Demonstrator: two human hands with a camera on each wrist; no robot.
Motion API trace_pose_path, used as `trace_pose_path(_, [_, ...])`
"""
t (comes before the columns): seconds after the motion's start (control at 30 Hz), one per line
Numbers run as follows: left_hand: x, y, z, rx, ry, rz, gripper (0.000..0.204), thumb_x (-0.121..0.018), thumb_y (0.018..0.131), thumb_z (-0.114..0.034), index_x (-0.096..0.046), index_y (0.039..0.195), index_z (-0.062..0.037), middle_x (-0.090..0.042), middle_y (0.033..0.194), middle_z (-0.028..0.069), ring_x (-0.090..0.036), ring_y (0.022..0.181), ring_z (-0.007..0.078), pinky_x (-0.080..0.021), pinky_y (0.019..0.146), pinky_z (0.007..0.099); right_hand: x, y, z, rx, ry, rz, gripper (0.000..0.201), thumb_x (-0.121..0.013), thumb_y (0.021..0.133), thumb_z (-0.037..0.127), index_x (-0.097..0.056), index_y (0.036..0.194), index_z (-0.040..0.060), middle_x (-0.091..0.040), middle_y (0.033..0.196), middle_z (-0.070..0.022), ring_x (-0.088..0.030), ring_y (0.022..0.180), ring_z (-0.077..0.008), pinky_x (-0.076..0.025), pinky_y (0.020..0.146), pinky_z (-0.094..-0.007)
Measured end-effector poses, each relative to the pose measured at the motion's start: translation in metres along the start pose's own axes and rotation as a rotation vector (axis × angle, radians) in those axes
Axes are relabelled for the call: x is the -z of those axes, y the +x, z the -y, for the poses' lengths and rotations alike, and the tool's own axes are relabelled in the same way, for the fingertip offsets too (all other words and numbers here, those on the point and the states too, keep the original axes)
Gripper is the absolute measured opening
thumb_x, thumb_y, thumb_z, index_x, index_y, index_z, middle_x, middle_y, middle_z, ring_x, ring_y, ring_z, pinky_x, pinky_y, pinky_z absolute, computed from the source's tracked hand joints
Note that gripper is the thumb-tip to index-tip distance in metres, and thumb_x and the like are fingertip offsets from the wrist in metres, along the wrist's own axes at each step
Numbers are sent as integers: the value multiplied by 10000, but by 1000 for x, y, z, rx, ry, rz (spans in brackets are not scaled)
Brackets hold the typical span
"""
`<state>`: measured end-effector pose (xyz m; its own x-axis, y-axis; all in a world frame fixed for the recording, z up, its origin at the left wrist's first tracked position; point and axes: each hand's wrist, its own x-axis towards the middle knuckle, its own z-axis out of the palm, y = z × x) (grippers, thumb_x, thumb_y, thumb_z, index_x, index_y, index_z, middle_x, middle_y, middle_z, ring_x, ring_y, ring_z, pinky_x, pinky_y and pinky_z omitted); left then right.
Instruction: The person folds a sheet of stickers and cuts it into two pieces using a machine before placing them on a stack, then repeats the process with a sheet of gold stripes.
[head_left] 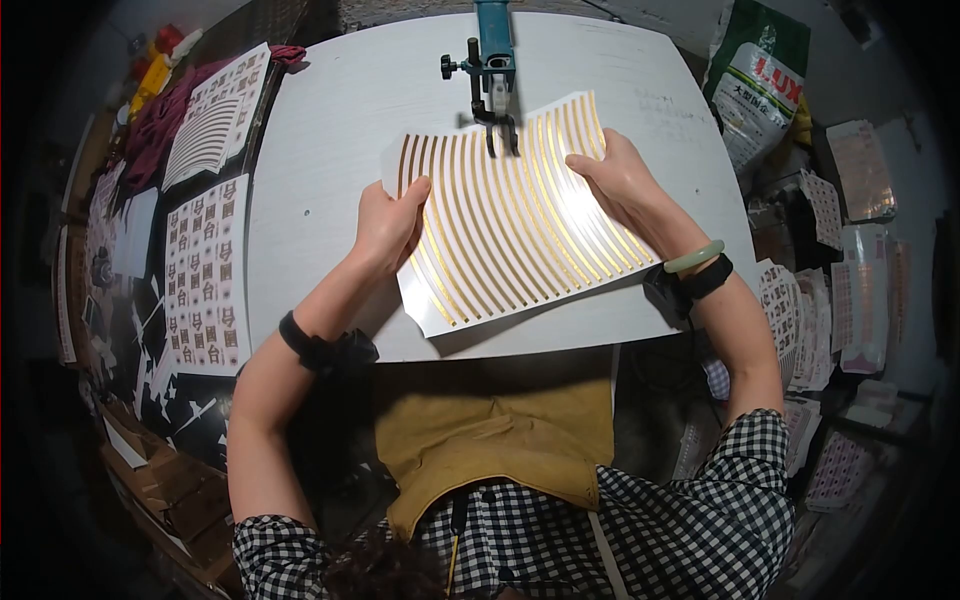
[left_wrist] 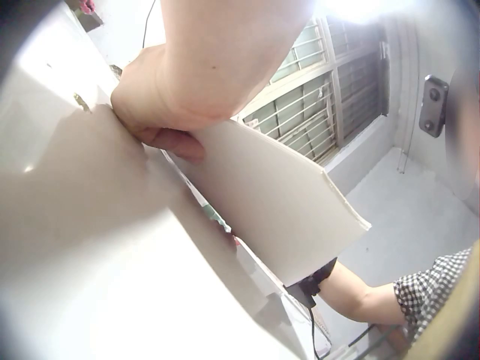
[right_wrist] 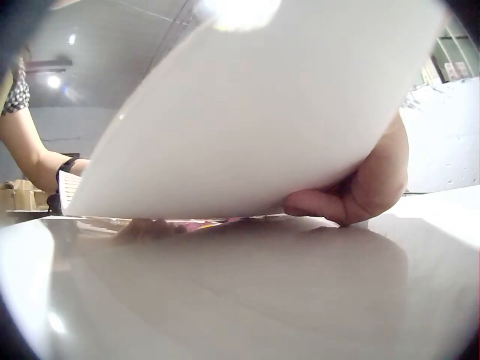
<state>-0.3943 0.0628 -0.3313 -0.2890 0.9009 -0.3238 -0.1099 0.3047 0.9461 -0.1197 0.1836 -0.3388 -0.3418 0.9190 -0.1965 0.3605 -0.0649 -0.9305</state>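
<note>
Both hands hold a white sheet with curved gold stripes (head_left: 500,220), its middle bowed above the white table. The left hand (head_left: 388,222) pinches the left edge, thumb on the striped face. At the right edge the right hand (head_left: 622,180) grips likewise, thumb on top. In the left wrist view the left hand's (left_wrist: 180,97) fingers lie against the plain underside (left_wrist: 262,195). From the right wrist, the right hand's (right_wrist: 367,180) fingers curl under the sheet (right_wrist: 240,112), close to the tabletop. The forked tip of a teal machine (head_left: 497,60) overlaps the sheet's far edge.
The white table (head_left: 320,110) carries the machine at its far side. Printed sheets (head_left: 207,270) lie at the left, beside dark red cloth (head_left: 150,130). A green and white sack (head_left: 757,90) stands at the back right, with stacks of printed sheets (head_left: 800,320) below it.
</note>
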Motion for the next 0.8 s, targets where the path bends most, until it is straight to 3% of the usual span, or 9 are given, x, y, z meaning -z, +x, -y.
trace_pose_path(0.2, [-4,-1,-6,2,12,-58,243,-558,934,-144,-601,992,88,-655,800,115,-636,603,141,-500,488,276,3,9,-8,32,2,9,397,-576,850,98,-480,1143,-152,-605,1011,-249,-654,875,-262,-542,734,-322])
trace_pose_path(0.8, [-1,9,-9,35,22,11,257,-547,946,-142,-590,1043,92,-649,903,137,-654,714,165,-531,589,298,1,18,1,5,-10,-10,407,-585,852,97,-479,1161,-145,-600,1048,-257,-651,910,-270,-533,781,-327])
